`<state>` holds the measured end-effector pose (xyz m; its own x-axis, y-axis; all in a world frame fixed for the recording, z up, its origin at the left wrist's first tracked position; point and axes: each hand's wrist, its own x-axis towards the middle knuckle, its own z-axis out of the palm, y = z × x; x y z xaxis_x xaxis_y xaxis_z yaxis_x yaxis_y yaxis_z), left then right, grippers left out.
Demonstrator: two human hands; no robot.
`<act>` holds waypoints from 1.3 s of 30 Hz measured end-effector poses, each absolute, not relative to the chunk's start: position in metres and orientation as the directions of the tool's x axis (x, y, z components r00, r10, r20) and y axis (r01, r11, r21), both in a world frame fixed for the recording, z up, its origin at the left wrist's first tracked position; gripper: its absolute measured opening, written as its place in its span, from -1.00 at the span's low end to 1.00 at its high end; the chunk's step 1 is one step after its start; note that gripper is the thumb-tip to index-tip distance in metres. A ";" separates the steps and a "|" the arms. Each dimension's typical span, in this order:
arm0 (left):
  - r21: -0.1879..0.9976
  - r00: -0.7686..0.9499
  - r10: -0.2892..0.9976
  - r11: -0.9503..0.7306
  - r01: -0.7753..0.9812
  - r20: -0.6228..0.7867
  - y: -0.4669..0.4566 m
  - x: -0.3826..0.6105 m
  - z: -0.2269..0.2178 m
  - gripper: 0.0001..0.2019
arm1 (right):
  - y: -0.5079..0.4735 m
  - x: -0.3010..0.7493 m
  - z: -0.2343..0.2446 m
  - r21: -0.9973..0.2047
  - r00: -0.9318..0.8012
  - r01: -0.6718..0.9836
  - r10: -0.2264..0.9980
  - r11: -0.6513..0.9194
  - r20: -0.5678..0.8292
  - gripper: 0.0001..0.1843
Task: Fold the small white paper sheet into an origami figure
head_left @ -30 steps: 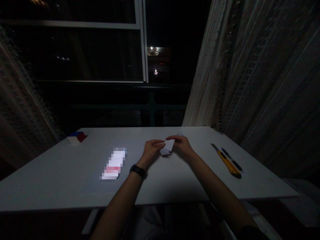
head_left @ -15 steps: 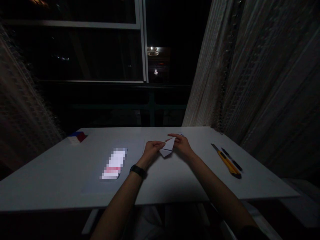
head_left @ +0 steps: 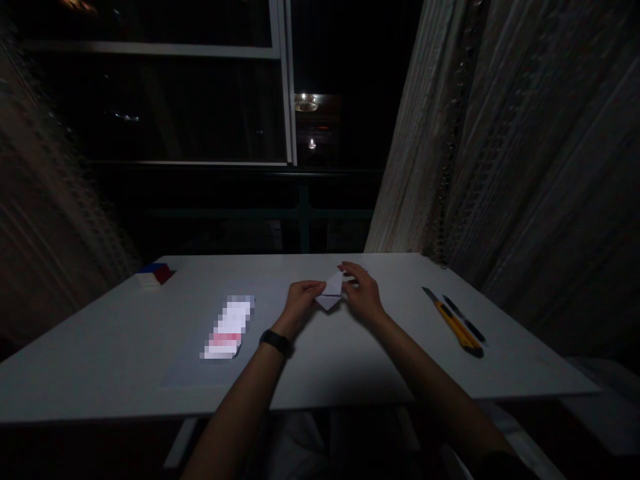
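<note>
A small piece of folded white paper (head_left: 331, 291) is held up over the middle of the table, with a crease or layered edge running across it and a pointed lower corner. My left hand (head_left: 301, 299) pinches its left side between thumb and fingers; a dark band circles that wrist. On the paper's right side, my right hand (head_left: 363, 293) has its fingers curled about the upper right edge, the index finger raised near the top corner. The fingertips behind the paper are partly hidden.
A lit phone (head_left: 229, 327), its screen blurred out, lies left of my hands on the white table (head_left: 120, 353). A yellow utility knife (head_left: 457, 328) with its blade out and a pen (head_left: 465, 319) lie to the right. A coloured cube (head_left: 155, 274) sits at the far left.
The paper has shifted slightly left and turned a little. My right hand's fingers have lifted and bent more around its upper right edge. My left hand keeps its pinch.
</note>
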<state>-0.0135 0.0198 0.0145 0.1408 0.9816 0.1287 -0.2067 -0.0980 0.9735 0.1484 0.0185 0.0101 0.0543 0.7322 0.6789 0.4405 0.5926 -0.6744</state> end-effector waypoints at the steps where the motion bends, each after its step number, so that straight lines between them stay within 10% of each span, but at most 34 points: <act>1: 0.972 0.147 0.981 -0.098 -0.214 0.131 0.019 -0.013 0.015 -0.70 | 0.019 0.149 0.009 -0.630 0.041 0.483 0.703 0.608 0.710 -0.61; 10: 0.974 0.188 0.968 -0.133 -0.183 0.167 0.021 -0.014 0.012 -0.66 | 0.014 0.149 0.011 -0.406 -0.043 0.648 0.563 0.644 0.825 -0.69; 21: 0.942 -0.092 0.939 -0.335 -0.015 0.332 0.026 -0.015 0.014 -0.77 | 0.023 0.142 0.006 -0.830 0.095 0.234 0.838 0.507 0.538 -0.62; 39: 0.954 0.034 0.955 -0.289 -0.084 0.293 0.021 -0.012 0.016 -0.75 | 0.024 0.139 0.006 -0.934 0.145 -0.041 0.927 0.354 0.345 -0.52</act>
<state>-0.0124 0.0209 0.0159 0.0344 0.9555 0.2930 -0.0841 -0.2893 0.9535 0.1391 0.0238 0.0062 0.1453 0.9272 0.3453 -0.0409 0.3543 -0.9342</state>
